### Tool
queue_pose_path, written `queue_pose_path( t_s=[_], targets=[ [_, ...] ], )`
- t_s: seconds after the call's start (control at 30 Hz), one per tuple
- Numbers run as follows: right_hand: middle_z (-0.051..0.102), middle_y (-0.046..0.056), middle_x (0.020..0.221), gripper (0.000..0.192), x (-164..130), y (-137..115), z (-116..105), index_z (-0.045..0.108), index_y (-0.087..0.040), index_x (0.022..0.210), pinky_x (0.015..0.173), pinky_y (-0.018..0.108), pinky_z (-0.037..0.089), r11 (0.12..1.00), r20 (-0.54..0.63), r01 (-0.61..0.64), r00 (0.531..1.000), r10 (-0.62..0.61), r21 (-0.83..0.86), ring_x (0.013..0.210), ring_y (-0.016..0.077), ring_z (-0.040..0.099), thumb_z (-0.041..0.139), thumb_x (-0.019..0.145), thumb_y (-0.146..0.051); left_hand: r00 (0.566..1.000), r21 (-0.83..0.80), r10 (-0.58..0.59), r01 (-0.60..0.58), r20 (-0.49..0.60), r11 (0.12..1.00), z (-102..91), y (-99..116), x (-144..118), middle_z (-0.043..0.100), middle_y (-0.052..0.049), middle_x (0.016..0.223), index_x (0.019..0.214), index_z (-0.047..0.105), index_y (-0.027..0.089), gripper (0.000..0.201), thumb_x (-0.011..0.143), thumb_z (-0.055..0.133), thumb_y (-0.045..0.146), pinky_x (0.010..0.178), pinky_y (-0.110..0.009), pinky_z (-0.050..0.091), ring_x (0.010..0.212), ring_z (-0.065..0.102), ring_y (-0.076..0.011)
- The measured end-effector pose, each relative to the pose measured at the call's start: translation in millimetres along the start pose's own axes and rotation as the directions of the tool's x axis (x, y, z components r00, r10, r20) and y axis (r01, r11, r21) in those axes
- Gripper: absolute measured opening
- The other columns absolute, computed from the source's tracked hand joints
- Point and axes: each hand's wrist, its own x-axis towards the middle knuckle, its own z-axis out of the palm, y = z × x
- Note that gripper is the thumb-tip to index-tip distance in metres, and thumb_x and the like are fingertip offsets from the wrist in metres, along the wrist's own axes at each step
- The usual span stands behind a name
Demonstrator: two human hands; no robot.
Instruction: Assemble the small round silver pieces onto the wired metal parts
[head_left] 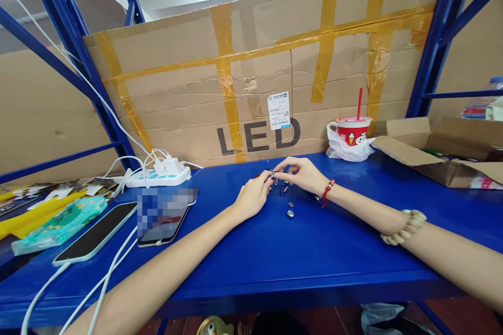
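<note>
My left hand and my right hand meet over the blue shelf top, fingertips pinched together on a small dark and silver part; its exact shape is too small to tell. Two small round silver button cells lie on the shelf just in front of my hands, and a few more tiny parts sit under my fingers. A red string bracelet is on my right wrist, a pale bead bracelet further up that arm.
Two phones on white cables lie at left, beside a teal packet and a white power strip. A red cup with straw in a plastic bag and an open cardboard box stand at right. Taped cardboard forms the back wall.
</note>
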Motion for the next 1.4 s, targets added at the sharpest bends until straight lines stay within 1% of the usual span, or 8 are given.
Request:
queue_pose_path(
  t_s=[0.17,0.33,0.47,0.77,0.93,1.1,1.27,1.4],
  targets=[
    [0.058,0.003,0.078,0.023,3.3,3.2,-6.4,0.067,-0.017,0.072,0.047,0.021,0.038,0.984,0.023,0.149,0.989,-0.148,-0.093,0.045,0.0037,0.043,0.064,0.062,-0.037,0.999,0.051,0.003,-0.005,0.035,0.999,-0.2,0.4,-0.7,0.059,0.002,0.081,0.103,0.044,0.028,0.026,0.088,0.023,0.032,0.061,-0.022,0.039,0.074,0.055,-0.014],
    [0.057,0.002,0.072,0.02,1.6,2.5,-9.0,0.068,-0.017,0.068,0.048,0.022,0.037,0.969,0.04,0.199,0.98,-0.195,-0.145,0.049,0.0055,0.041,0.066,0.06,-0.036,0.995,0.058,0.054,-0.059,0.086,0.997,-1.5,-0.6,-1.7,0.056,0.003,0.072,0.1,0.045,0.027,0.026,0.088,0.023,0.033,0.058,-0.02,0.036,0.068,0.054,-0.0125],
    [0.057,0.002,0.07,0.021,1.1,2.3,-8.3,0.068,-0.017,0.067,0.047,0.022,0.036,0.975,0.038,0.175,0.984,-0.171,-0.14,0.048,0.006,0.041,0.066,0.061,-0.036,0.992,0.024,0.098,-0.1,0.08,0.995,-2.6,-1.3,-3.6,0.054,0.004,0.069,0.099,0.043,0.026,0.025,0.089,0.022,0.031,0.056,-0.019,0.035,0.064,0.053,-0.0112],
    [0.058,0.001,0.069,0.022,1.5,1.9,-8.0,0.066,-0.017,0.064,0.045,0.021,0.036,0.983,0.057,0.135,0.99,-0.129,-0.124,0.048,0.0063,0.045,0.066,0.059,-0.039,0.991,0.033,0.112,-0.115,0.08,0.993,-1.5,-1.9,-3.5,0.055,0.004,0.069,0.095,0.043,0.024,0.022,0.088,0.023,0.031,0.055,-0.019,0.034,0.064,0.054,-0.011],
    [0.059,0.001,0.069,0.026,1.8,2.8,-8.0,0.066,-0.017,0.063,0.045,0.021,0.037,0.979,0.073,0.105,0.993,-0.093,-0.176,0.049,0.0068,0.047,0.063,0.061,-0.043,0.99,0.032,0.119,-0.122,0.074,0.992,-2.1,-1.8,-4.0,0.055,0.004,0.07,0.095,0.044,0.024,0.022,0.088,0.024,0.031,0.056,-0.02,0.035,0.065,0.054,-0.0113],
    [0.06,0.002,0.069,0.03,1.2,1.0,-7.5,0.065,-0.017,0.062,0.046,0.022,0.036,0.962,0.044,0.051,0.998,-0.041,-0.27,0.046,0.0067,0.048,0.061,0.062,-0.047,0.991,0.053,0.108,-0.113,0.085,0.992,-1.8,-1.4,-4.1,0.057,0.003,0.074,0.097,0.044,0.025,0.023,0.088,0.024,0.032,0.056,-0.02,0.035,0.069,0.055,-0.0124],
    [0.062,0.002,0.07,0.034,1.0,-0.2,-7.1,0.065,-0.016,0.063,0.044,0.022,0.037,0.964,0.072,-0.02,0.997,0.041,-0.266,0.041,0.0056,0.047,0.058,0.063,-0.05,0.989,0.053,0.116,-0.122,0.089,0.991,-0.8,-1.6,-3.6,0.057,0.004,0.072,0.099,0.043,0.025,0.023,0.088,0.024,0.033,0.056,-0.02,0.036,0.069,0.056,-0.0127],
    [0.062,0.001,0.07,0.037,0.9,2.0,-6.3,0.065,-0.017,0.064,0.043,0.022,0.037,0.958,0.078,-0.051,0.994,0.076,-0.282,0.04,0.0061,0.048,0.057,0.063,-0.053,0.991,0.072,0.089,-0.097,0.102,0.993,0.0,-1.5,-2.9,0.058,0.004,0.073,0.103,0.041,0.026,0.023,0.088,0.025,0.033,0.058,-0.021,0.038,0.07,0.056,-0.0131]
  ],
)
